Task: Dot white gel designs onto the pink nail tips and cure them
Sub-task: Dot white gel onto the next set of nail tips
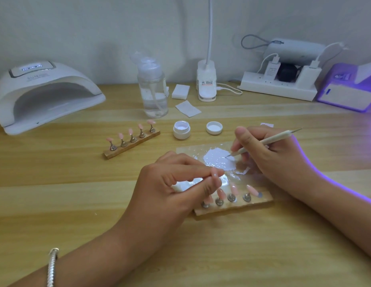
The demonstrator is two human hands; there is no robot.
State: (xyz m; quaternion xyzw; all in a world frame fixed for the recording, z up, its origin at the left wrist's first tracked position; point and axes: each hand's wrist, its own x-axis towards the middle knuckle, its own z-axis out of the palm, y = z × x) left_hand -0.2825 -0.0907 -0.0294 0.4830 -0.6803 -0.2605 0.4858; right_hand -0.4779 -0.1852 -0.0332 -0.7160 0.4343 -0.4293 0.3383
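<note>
1. At the far left of the bench (72,204) stands a white curing lamp (46,94) with its display lit. Both stands sit outside it, so curing looks not yet begun for these tips.
2. Just right of the lamp is the far stand (131,141), carrying five pink tips on metal pegs. They look plain pink, but they are too small to rule out dots.
3. The left hand (170,187) hovers over the left end of the near stand. Its fingers (201,168) are curled, and thumb and forefinger pinch a single nail tip (215,175). I cannot tell whether that tip carries any dots.
4. Behind the hands sits the open gel pot (181,130), with its lid (214,127) just beside it.
5. Between the hands lies a clear palette (186,150) with a spread patch of white gel (219,160).
6. The near stand (232,207) holds four pink tips, apparently undecorated. A bare grey spot at its right end suggests the pinched tip came from there.
7. The right hand (269,156) holds the dotting tool (265,141) like a pen, fingers (240,134) closed narrowly round the shaft. Its point touches the white patch, so this looks like loading gel.
8. At the far right a second lamp (346,94) glows purple. On this showing the task is early, with most of the dotting and all of the curing left.
</note>
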